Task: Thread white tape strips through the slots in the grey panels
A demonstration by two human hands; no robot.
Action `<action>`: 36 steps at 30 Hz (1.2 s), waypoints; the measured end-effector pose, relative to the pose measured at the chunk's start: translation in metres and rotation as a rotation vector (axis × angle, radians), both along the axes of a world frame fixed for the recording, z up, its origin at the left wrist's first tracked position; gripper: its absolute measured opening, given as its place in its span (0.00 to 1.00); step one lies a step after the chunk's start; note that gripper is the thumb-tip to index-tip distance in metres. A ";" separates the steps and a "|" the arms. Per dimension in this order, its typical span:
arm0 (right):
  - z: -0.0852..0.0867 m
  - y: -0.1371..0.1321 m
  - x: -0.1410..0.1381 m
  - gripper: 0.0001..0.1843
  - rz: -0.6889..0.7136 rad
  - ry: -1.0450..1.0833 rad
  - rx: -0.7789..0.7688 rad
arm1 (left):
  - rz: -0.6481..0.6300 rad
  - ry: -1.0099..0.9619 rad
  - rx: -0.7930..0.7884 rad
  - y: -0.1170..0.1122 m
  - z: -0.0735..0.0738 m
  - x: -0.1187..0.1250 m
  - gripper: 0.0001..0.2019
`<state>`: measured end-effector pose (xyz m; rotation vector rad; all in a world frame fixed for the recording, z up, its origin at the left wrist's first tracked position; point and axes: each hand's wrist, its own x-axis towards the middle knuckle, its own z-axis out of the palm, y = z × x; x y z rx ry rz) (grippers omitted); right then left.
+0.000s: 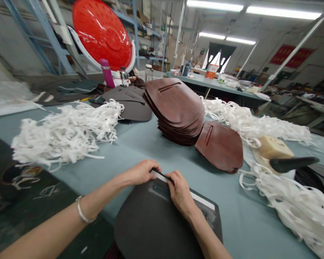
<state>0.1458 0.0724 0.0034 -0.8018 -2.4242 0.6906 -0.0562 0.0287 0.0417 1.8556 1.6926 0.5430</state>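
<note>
Dark leather panel (153, 230)'s edge lies under left hand (142, 172), right hand (181, 192).

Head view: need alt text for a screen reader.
The left hand and right hand grip the straight edge of a dark leather panel on a blue-grey table. A stack of brown leather panels and heaps of white strips lie beyond.

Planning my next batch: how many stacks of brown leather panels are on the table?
2. A tall stack sits mid-table, and a lower stack lies directly to its right, nearer the person. No others show.
</note>
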 end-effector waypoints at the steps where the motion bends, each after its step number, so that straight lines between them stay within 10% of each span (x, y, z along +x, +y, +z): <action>1: -0.001 0.000 -0.002 0.13 -0.005 -0.004 0.024 | -0.014 0.002 0.017 0.000 -0.002 -0.001 0.12; 8: 0.001 -0.012 -0.006 0.13 0.060 -0.325 0.458 | -0.212 0.547 0.341 -0.029 -0.020 0.016 0.15; 14: 0.007 -0.016 -0.002 0.13 0.083 -0.384 0.496 | -0.133 0.899 0.450 -0.050 -0.029 0.041 0.19; 26: 0.002 -0.011 0.168 0.20 0.030 -0.402 0.529 | -0.030 0.742 0.434 -0.055 -0.036 0.046 0.21; 36: -0.012 0.006 0.185 0.17 0.069 -0.369 0.726 | 0.014 0.798 0.497 -0.058 -0.032 0.048 0.14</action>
